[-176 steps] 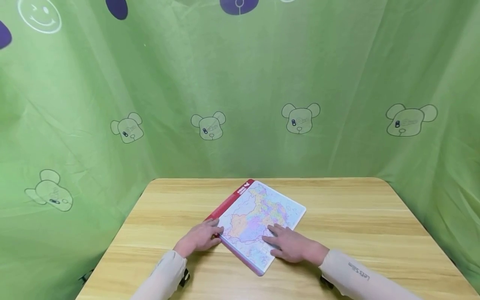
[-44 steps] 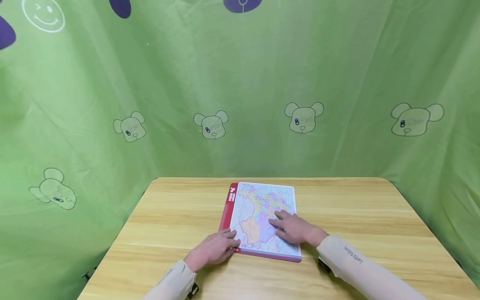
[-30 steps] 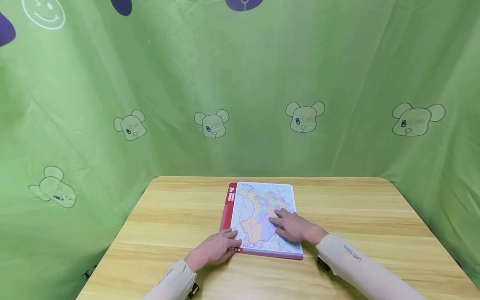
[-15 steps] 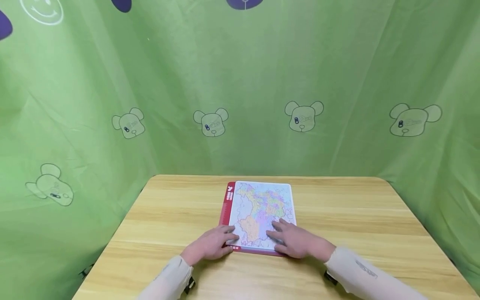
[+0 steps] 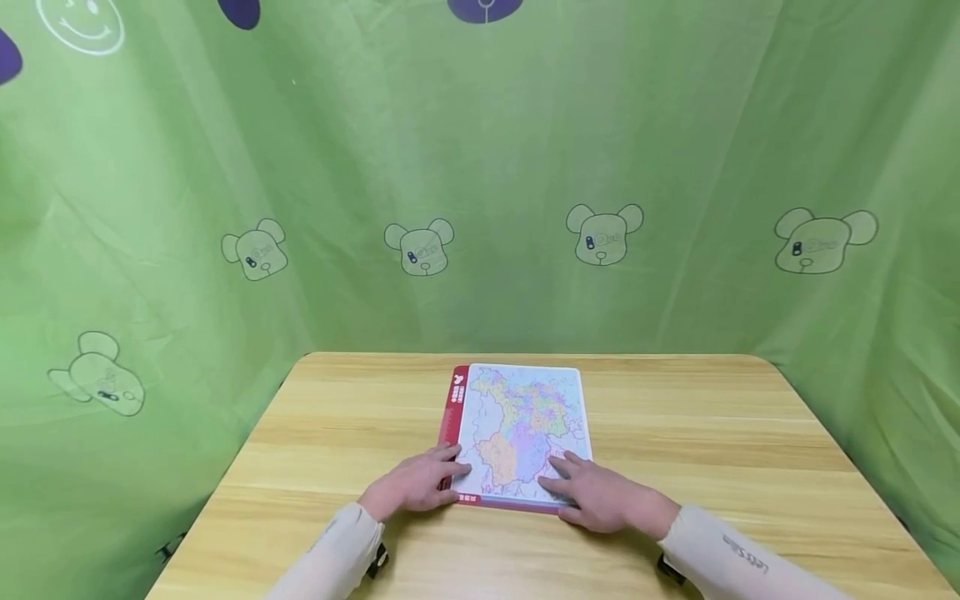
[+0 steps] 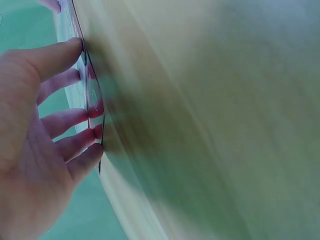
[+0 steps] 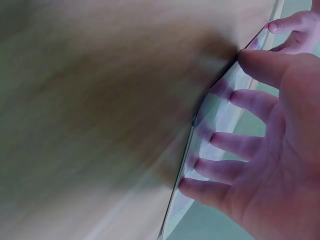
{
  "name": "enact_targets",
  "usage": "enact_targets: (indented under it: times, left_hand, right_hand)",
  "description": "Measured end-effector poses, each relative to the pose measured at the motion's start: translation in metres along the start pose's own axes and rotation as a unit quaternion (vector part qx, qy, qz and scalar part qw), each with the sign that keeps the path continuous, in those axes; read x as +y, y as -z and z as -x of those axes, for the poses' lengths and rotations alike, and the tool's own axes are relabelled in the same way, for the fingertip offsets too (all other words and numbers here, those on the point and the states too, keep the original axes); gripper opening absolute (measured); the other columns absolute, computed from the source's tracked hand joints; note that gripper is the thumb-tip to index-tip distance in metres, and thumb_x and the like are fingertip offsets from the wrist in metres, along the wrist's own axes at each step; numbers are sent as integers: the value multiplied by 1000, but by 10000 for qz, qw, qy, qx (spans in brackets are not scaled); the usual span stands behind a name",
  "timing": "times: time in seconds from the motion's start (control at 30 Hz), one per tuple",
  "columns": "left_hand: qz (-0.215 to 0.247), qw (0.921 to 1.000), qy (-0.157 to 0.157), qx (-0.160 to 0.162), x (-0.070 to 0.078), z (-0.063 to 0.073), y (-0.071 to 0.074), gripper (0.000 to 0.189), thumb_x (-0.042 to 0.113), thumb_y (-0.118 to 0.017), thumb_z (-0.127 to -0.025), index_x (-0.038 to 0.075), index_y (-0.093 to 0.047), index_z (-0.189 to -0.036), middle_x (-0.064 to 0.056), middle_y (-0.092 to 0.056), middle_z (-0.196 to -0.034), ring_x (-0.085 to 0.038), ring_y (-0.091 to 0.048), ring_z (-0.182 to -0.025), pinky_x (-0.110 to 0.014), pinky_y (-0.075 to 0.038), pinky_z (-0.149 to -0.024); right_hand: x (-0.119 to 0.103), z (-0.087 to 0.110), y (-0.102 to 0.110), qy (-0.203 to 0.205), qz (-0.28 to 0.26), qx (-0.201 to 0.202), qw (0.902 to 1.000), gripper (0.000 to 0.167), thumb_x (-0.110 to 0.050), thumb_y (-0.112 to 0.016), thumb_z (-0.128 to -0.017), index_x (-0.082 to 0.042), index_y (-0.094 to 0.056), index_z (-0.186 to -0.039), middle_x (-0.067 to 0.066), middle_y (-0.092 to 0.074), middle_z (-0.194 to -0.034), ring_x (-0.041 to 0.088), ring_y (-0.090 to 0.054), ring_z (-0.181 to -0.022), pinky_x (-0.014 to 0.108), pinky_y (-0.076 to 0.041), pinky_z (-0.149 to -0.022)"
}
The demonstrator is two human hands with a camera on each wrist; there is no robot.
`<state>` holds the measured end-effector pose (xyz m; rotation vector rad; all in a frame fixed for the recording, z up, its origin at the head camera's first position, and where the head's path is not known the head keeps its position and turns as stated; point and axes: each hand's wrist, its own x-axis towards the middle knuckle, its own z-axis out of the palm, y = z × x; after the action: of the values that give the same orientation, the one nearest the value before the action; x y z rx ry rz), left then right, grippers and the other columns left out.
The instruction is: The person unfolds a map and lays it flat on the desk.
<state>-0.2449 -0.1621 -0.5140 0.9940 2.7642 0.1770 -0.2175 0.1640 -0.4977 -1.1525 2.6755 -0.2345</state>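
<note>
A flat map board [image 5: 525,417] lies on the wooden table, its sides nearly square to the table edges. It has a pastel printed map on a white ground and a red strip along the left side. My left hand [image 5: 422,482] rests on the near left corner, fingers spread over the red strip. On the near right corner lies my right hand [image 5: 600,493], its fingers spread on the map. In the left wrist view the left hand's fingertips [image 6: 82,115] meet the board's edge. The right wrist view shows the right thumb at the edge and the fingers [image 7: 227,145] extended over the surface.
The wooden table [image 5: 720,450] stretches out on both sides of the board. Behind and around it hangs a green curtain [image 5: 495,150] printed with bear heads. Light sleeves cover both forearms, with dark straps at the wrists.
Since the oldest frame the map board has turned counterclockwise from a slant to nearly straight. In the last second my right hand has slid towards me to the near right corner.
</note>
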Motion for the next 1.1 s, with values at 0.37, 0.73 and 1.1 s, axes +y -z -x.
enact_targets:
  times: [0.37,0.73,1.1]
  left_hand:
    - [-249,9997,33,-47,9,2,2,50,42,-58,-92,24,-50,-138,-13,-30,-151,-31,-28,-138,-43,-29,-110]
    - [-306,9993,188,-41,16,2,-2,51,44,-56,-92,23,-49,-139,-14,-31,-150,-32,-30,-137,-43,-31,-109]
    - [-313,9990,304,6,20,1,0,52,44,-56,-92,22,-50,-139,-15,-33,-149,-31,-31,-136,-43,-32,-108]
  right_hand:
    - [5,-1,-4,34,-191,153,9997,49,-32,-53,-96,-11,-47,-140,25,-31,-147,50,-24,-133,61,-27,-105]
    - [14,-8,-8,2,-190,259,9995,51,-34,-55,-95,-9,-48,-139,26,-32,-146,51,-25,-132,66,-27,-102]
    - [20,-16,-7,-133,-226,215,9994,53,-37,-55,-95,-9,-47,-140,25,-30,-147,50,-25,-133,67,-27,-101]
